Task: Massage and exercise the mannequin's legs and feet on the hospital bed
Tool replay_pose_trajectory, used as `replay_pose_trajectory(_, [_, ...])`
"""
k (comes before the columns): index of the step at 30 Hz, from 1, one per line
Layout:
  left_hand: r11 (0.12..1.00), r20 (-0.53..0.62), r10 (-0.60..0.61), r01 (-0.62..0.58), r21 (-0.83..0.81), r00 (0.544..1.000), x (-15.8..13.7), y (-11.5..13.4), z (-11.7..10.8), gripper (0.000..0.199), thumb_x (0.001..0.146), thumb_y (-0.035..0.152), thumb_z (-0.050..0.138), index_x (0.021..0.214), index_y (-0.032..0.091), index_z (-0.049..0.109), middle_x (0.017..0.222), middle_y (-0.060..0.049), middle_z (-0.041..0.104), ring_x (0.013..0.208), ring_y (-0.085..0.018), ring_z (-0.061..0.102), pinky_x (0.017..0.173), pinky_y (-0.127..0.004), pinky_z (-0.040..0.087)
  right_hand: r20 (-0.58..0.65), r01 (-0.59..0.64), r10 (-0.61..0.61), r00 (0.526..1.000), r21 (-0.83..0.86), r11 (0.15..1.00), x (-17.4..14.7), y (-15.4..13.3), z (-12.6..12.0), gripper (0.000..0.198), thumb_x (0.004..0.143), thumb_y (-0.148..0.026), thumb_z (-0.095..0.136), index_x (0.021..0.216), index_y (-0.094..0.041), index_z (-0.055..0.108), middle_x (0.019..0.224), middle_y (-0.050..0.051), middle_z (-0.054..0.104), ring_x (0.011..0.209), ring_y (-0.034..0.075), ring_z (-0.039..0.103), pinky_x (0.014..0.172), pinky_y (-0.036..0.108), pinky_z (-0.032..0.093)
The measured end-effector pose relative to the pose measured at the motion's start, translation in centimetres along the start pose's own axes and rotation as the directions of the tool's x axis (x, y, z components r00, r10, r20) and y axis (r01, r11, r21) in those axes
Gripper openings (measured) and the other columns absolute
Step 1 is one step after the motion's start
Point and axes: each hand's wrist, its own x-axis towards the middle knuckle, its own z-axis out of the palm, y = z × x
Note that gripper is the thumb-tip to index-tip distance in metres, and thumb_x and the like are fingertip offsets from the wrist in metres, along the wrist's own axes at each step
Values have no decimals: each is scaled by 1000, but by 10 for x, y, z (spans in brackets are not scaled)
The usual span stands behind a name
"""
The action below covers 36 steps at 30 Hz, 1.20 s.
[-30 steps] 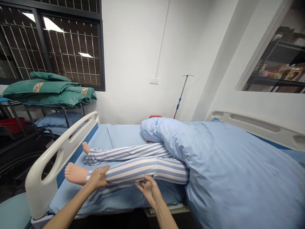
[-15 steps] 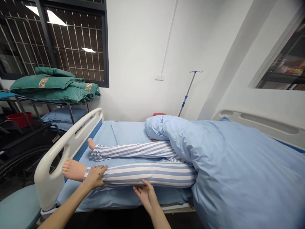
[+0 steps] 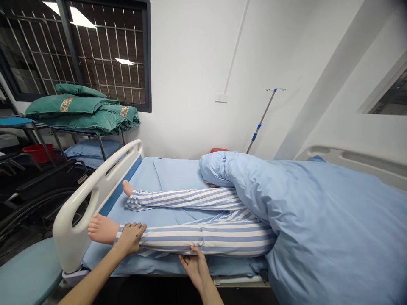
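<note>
A manikin with smooth pink feet lies on the bed in blue-and-white striped trousers. My left hand (image 3: 131,238) is wrapped over the near leg (image 3: 235,237) just above the bare foot (image 3: 103,228). Below the knee area, my right hand (image 3: 194,263) holds the same leg from its near side, thumb against the trouser cloth and fingers partly hidden underneath. The far leg (image 3: 187,198) rests on the sheet, slightly apart from the near one. A light blue quilt (image 3: 311,212) covers the upper body and is folded back at the thighs.
The white footboard (image 3: 68,216) stands at the left, beside a pale green stool (image 3: 34,271) and a wheelchair (image 3: 47,199). Green bedding (image 3: 85,112) is stacked below the window. An IV pole (image 3: 262,118) rises behind the bed.
The view has turned slightly left. The near leg has shifted a little toward me with both hands on it, so the gap to the far leg looks wider.
</note>
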Motion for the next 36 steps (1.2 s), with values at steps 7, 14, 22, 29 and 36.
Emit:
replay_pose_trajectory(7, [999,61,-26,28,-37,998,1,6,23,60,56,18,50,115,21,46,110,-9,55,99,-28,49,84,-41,33,-35,6,-8,999,-56,998,7,4,-16,29,54,-24,69,79,-24,54,81,-2,67,77,18,62,77,36,48])
replay_pose_trajectory(14, [995,7,-89,89,-46,996,0,12,34,58,59,16,49,117,20,47,110,-10,55,101,-27,48,87,-39,31,-25,-1,0,1000,-40,999,10,5,-20,28,56,-23,69,78,-22,53,75,-2,66,72,17,62,75,36,48])
replay_pose_trajectory(22, [991,7,-133,133,-25,991,-3,17,32,56,63,9,45,118,22,45,112,-8,56,102,-24,49,87,-37,32,43,-7,10,999,-67,998,-11,0,-12,25,58,-29,72,77,-22,56,78,-1,65,76,19,62,77,36,47])
replay_pose_trajectory(29, [975,-37,-125,116,-189,991,7,25,4,61,55,15,52,115,21,45,114,-6,57,104,-23,50,87,-31,35,154,125,-95,984,-198,972,-48,-38,10,21,57,-27,74,68,-19,57,86,2,65,85,22,60,78,40,45])
replay_pose_trajectory(36, [890,-150,-141,59,-452,979,43,87,-26,59,52,27,61,108,23,44,102,-2,60,92,-24,56,72,-27,38,320,372,-266,910,-339,864,-89,-121,61,20,63,-27,70,78,-20,60,96,4,64,99,22,55,85,40,42])
